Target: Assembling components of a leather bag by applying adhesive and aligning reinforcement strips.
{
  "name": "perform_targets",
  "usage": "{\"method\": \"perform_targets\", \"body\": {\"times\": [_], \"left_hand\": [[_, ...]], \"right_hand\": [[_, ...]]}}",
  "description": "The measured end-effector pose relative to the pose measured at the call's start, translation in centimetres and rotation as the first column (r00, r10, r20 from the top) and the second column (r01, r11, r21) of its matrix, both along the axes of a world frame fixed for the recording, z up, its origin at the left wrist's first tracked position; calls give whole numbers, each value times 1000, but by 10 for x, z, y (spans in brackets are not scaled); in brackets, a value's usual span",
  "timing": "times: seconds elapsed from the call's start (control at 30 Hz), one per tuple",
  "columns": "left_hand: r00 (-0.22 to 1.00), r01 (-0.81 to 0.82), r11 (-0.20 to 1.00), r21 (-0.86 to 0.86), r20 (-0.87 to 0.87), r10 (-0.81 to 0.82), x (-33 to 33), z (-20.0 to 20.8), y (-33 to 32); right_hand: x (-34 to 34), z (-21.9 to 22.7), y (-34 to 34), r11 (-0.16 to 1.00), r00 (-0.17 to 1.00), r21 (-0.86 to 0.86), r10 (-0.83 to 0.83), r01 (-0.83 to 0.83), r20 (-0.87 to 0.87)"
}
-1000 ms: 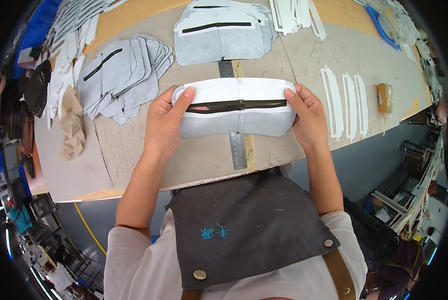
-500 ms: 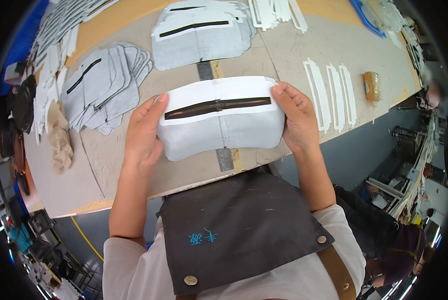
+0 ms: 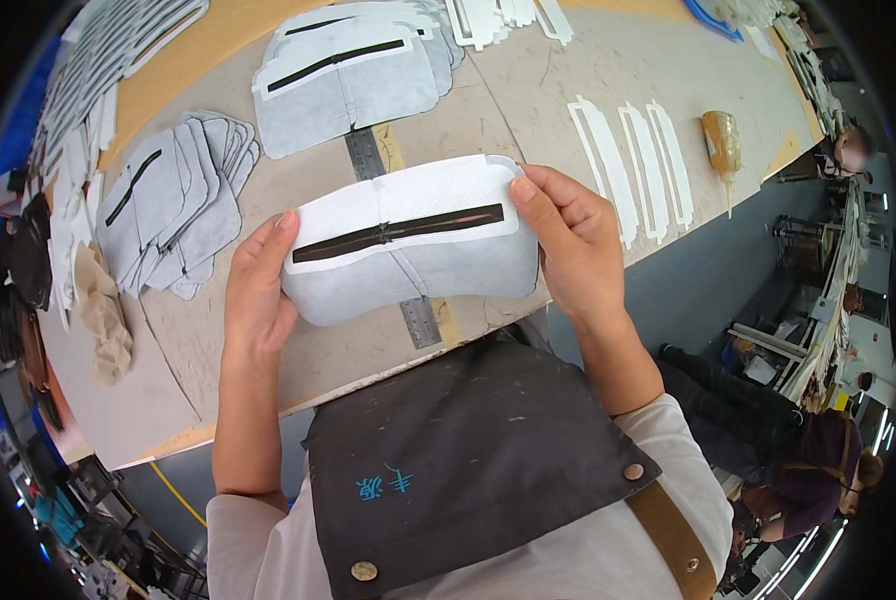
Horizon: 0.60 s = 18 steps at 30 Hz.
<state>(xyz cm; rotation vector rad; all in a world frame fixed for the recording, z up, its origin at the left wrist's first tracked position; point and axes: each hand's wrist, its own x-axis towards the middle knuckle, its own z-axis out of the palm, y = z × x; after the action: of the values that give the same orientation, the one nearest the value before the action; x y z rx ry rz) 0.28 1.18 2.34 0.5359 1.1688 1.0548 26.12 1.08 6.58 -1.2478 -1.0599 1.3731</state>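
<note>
Between my two hands, above the near part of the table, is a light grey panel [image 3: 468, 262] with rounded corners. A white backing strip [image 3: 343, 210] covers its upper half and frames a long slot with dark edges. My left hand [image 3: 261, 280] pinches the left edge, thumb on top. At the right edge, my right hand [image 3: 580, 240] grips it the same way. The panel's right side sits higher than its left. Partly hidden below it, a steel ruler [image 3: 422, 322] lies on the table beside a yellowish strip.
Similar panels lie in a far stack [image 3: 368, 95] and a fanned pile [image 3: 168, 205] at left. White frame-shaped strips [image 3: 608, 170] and an amber glue bottle [image 3: 721, 145] are at right. Crumpled brown paper [image 3: 103, 310] lies left. A person [image 3: 818, 460] is beyond the table at right.
The panel has tilted, its left end lower, and the slot's gap looks narrower. Both hands keep their hold. The whole view has shifted, with the table things now further left.
</note>
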Motion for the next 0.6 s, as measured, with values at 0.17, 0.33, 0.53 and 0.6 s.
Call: {"method": "perform_targets", "body": {"times": [0.17,0.33,0.53,0.6], "left_hand": [[1000,-21,1000,20,-19,22,1,2,0],[999,-14,998,65,-47,17,-9,1,-3],[980,-65,994,90,-181,80,-18,-8,-10],[968,-50,983,179,-235,92,-17,-4,-4]], "right_hand": [[0,1,-3,997,998,83,-14,9,63],[-1,0,-1,988,982,155,-56,28,179],[1,-29,22,985,982,-154,96,-71,161],[4,-43,39,988,987,-116,111,-98,114]]}}
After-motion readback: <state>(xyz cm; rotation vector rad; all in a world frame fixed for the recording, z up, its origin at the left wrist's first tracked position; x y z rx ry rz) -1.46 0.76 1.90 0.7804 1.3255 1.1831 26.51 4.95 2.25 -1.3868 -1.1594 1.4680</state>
